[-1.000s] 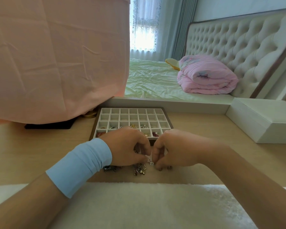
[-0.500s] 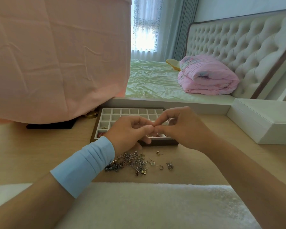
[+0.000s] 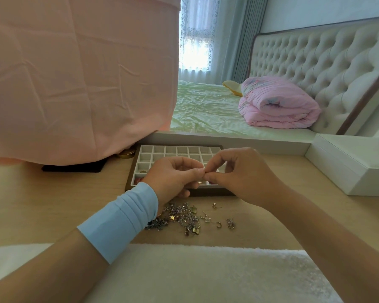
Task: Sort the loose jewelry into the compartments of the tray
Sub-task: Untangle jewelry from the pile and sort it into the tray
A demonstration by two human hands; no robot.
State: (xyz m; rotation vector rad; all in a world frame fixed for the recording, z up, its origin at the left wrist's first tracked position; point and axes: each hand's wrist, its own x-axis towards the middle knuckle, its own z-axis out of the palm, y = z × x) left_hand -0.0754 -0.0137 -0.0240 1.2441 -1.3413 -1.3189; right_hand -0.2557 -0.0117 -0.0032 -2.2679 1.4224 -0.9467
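Wood desk (image 3: 42, 204) w/ tray (image 3: 171, 150), bed (image 3: 206, 110) behind

Soft daylight, window (image 3: 196, 47) overexposed (edges bowed)

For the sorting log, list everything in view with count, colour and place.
jewelry tray: one, white grid, brown frame, on desk.
loose jewelry: one heap plus strays, silver and gold, before tray.
cloth: one, pink, draped left.
pad: one, black, under cloth.
box: one, white, desk right.
mat: one, white, fluffy, near edge.
quilt: one, pink, folded on green bed.
headboard: one, cream, tufted, right.
left hand: one, blue wristband, fingertips meeting right hand over tray.
right hand: one, bare; anything pinched is hidden.
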